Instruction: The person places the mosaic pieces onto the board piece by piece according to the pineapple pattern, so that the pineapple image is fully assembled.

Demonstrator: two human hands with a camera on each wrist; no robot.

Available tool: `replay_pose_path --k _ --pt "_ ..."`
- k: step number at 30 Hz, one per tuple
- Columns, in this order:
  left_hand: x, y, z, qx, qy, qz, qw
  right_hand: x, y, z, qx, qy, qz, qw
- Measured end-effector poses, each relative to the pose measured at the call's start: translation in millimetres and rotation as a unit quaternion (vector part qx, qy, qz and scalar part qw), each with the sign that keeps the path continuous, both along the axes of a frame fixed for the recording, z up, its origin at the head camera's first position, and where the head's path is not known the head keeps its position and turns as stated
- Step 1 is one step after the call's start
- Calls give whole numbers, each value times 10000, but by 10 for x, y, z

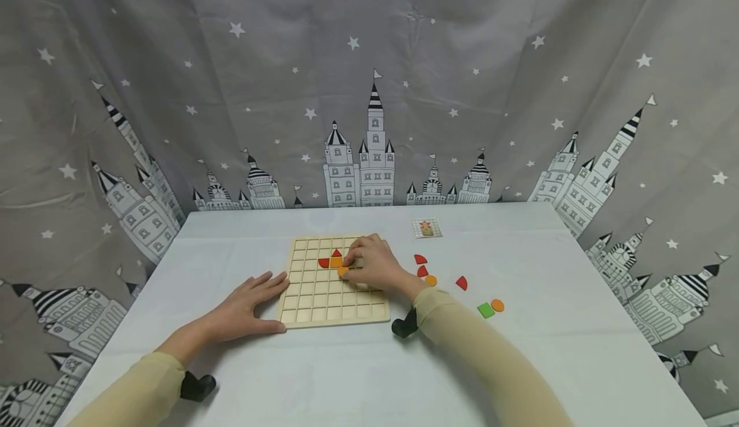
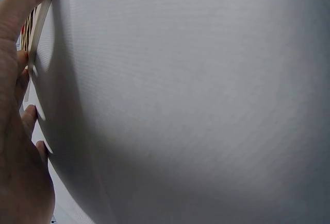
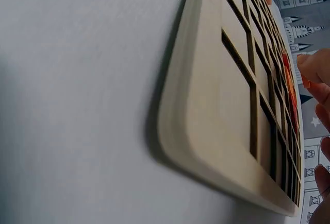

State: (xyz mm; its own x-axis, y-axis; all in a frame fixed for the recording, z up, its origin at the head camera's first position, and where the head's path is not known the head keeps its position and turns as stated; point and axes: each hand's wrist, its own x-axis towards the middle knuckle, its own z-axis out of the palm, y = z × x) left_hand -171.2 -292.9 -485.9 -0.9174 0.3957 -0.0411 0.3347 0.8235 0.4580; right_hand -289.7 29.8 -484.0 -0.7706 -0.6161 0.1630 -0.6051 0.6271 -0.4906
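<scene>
The fingers of the left hand (image 1: 245, 308) lie spread against the left edge of the wooden board (image 1: 319, 301); light pressure should steady its pale, smooth grid. Left of the pinched fingers of the right hand (image 1: 378, 263) sit flat red pieces (image 1: 324, 263) and an orange square (image 1: 336, 262). Those fingers grip a thin orange piece (image 1: 343, 272) at the grid, best lowered level. Right of them, red wedges (image 1: 421, 259), orange discs (image 1: 498, 306) and a green square (image 1: 486, 310) dot the table (image 1: 358, 376).

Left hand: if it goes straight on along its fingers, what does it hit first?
Most likely the wooden grid board: the left hand points at its left side, fingertips already at that edge. Whether they'd butt it or slide over is unclear.
</scene>
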Motion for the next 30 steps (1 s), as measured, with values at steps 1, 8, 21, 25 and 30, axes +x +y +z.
replay_pose_path --k 1,8,21,25,30 --pt "1 1 3 2 -15 0 10000 3 -25 -8 10 -11 3 10000" --pt "-4 -6 6 -2 -24 -48 10000 9 -142 -68 -40 84 45 9999" --pt "-10 1 28 2 -50 -41 10000 -3 -164 -105 39 44 -17 10000" --pt "-10 2 23 17 -48 -27 10000 -2 -158 -97 39 0 -27 10000" --pt "-10 -2 5 -5 -106 16 9999 11 -139 -63 43 -29 -8 10000"
